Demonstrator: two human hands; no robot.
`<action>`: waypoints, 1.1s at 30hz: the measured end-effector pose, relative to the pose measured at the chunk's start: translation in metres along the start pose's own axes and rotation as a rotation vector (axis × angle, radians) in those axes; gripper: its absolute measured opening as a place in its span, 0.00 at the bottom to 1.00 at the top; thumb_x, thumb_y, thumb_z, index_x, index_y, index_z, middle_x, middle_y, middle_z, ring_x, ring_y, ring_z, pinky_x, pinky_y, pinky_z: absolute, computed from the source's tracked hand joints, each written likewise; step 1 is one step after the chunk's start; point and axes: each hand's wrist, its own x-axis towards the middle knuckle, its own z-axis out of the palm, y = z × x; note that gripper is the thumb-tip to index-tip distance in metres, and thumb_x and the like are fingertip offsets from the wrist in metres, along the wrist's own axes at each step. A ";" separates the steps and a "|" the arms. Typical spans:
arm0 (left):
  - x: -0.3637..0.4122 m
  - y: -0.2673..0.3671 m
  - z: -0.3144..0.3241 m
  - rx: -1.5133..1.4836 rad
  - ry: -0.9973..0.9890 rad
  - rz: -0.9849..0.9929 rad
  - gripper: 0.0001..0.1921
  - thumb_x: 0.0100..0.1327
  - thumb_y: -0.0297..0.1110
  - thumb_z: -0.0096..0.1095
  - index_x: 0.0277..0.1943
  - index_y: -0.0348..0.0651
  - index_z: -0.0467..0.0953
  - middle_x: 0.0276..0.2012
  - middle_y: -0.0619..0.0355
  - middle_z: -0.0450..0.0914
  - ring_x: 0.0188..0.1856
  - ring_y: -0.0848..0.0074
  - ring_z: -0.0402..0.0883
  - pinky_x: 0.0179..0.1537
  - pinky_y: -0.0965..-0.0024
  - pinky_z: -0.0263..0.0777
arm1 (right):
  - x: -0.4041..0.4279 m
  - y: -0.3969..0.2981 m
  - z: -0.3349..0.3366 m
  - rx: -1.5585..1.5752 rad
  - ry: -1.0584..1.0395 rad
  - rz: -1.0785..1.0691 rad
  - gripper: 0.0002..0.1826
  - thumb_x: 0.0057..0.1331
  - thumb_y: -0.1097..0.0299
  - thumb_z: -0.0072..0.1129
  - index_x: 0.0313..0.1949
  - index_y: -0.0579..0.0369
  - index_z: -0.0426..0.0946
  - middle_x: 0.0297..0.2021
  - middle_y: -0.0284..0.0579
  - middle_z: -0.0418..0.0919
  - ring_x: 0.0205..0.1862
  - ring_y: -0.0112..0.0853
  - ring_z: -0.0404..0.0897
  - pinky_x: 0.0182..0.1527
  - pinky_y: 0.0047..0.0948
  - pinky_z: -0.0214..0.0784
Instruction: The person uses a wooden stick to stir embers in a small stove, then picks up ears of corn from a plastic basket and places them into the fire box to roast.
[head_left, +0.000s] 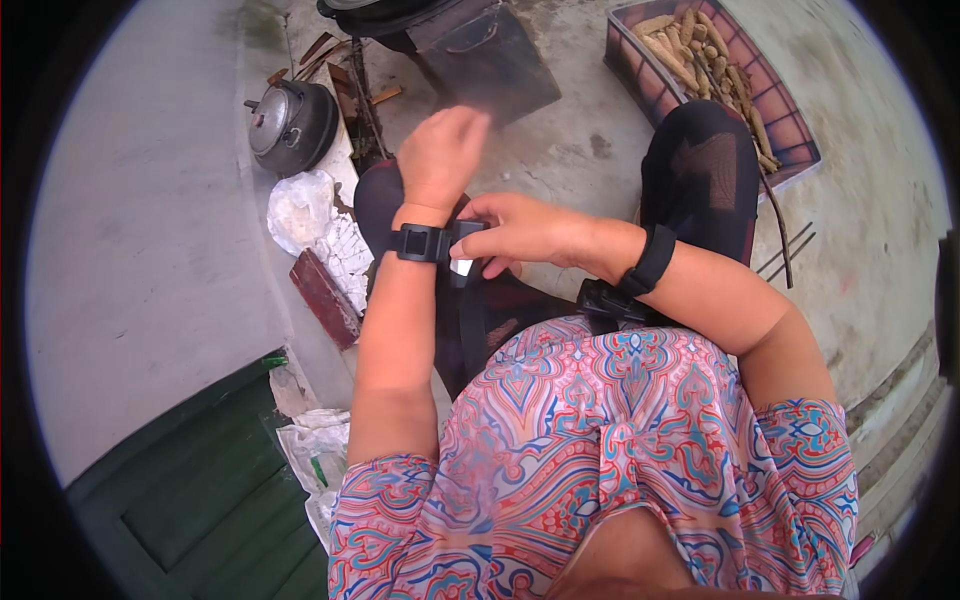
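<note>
My left hand (444, 156) is raised above my left knee, its fingers curled and blurred; whether anything is in it cannot be told. Around that wrist is a black strap with a square buckle (420, 243). My right hand (510, 234) pinches a small black device (468, 251) with a pale shiny face, close beside the left wrist strap. A second black strap (651, 259) circles my right wrist. Another black device (609, 301) lies at my waist, partly hidden by the right forearm.
A lidded metal kettle (292, 127) stands by the wall, near a crumpled plastic bag (300, 210) and a dark red block (325, 298). Ahead is a metal stove (487, 64) with firewood beside it. A plastic crate (806, 154) of corn cobs and sticks sits beyond my right knee. A green door (202, 480) is at lower left.
</note>
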 end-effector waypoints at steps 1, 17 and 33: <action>0.000 -0.002 -0.004 -0.028 0.054 0.086 0.09 0.69 0.40 0.66 0.40 0.45 0.84 0.37 0.51 0.86 0.39 0.52 0.85 0.37 0.58 0.77 | 0.000 0.002 -0.006 0.012 0.004 -0.040 0.26 0.69 0.55 0.67 0.55 0.64 0.76 0.43 0.47 0.83 0.43 0.30 0.85 0.41 0.28 0.81; -0.007 -0.102 -0.036 0.183 -0.355 -0.230 0.16 0.68 0.46 0.65 0.45 0.42 0.86 0.38 0.48 0.87 0.41 0.54 0.86 0.43 0.59 0.77 | -0.060 -0.039 -0.170 -1.207 0.743 -0.404 0.14 0.70 0.59 0.60 0.45 0.56 0.81 0.34 0.53 0.85 0.39 0.48 0.85 0.43 0.42 0.76; 0.013 -0.154 -0.023 -0.048 -0.529 -0.365 0.18 0.68 0.44 0.66 0.45 0.35 0.85 0.35 0.51 0.87 0.39 0.67 0.85 0.46 0.65 0.75 | -0.099 -0.045 -0.222 -0.524 0.607 -0.212 0.19 0.75 0.54 0.60 0.45 0.61 0.82 0.38 0.43 0.87 0.40 0.29 0.87 0.44 0.29 0.80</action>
